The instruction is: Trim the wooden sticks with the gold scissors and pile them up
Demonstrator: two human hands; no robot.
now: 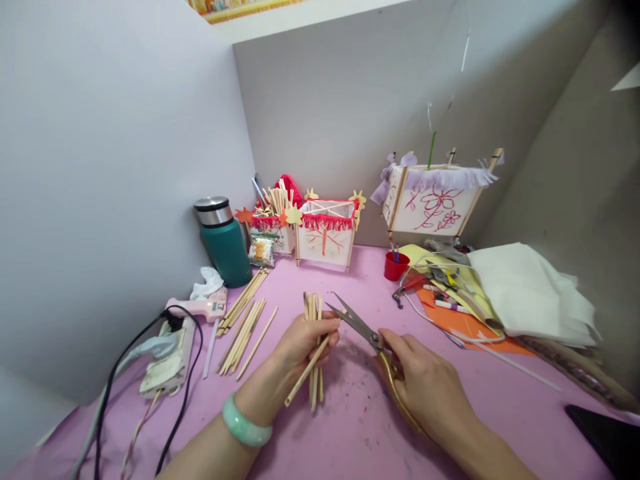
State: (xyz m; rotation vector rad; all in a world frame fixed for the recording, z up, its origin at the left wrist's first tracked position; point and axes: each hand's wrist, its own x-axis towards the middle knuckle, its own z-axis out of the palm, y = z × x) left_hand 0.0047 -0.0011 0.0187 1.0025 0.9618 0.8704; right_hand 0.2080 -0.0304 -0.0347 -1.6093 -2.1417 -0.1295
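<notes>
My left hand (303, 343) grips a bundle of thin wooden sticks (314, 353) upright, with one stick slanting down and out to the left. A pale green bangle (247, 420) circles that wrist. My right hand (423, 380) is shut on the gold handles of a pair of scissors (367, 331). The scissor blades stand open and point up and left toward the bundle, with their tips close to the sticks. I cannot tell whether the blades touch any stick.
Loose wooden sticks (243, 337) lie on the pink tabletop (350, 427), near a pink glue gun (200, 308), a power strip (167, 357) and black cables. Behind stand a teal flask (223, 241), paper lanterns (430, 199) and a red cup (396, 265). White sheets (530, 297) lie on the right.
</notes>
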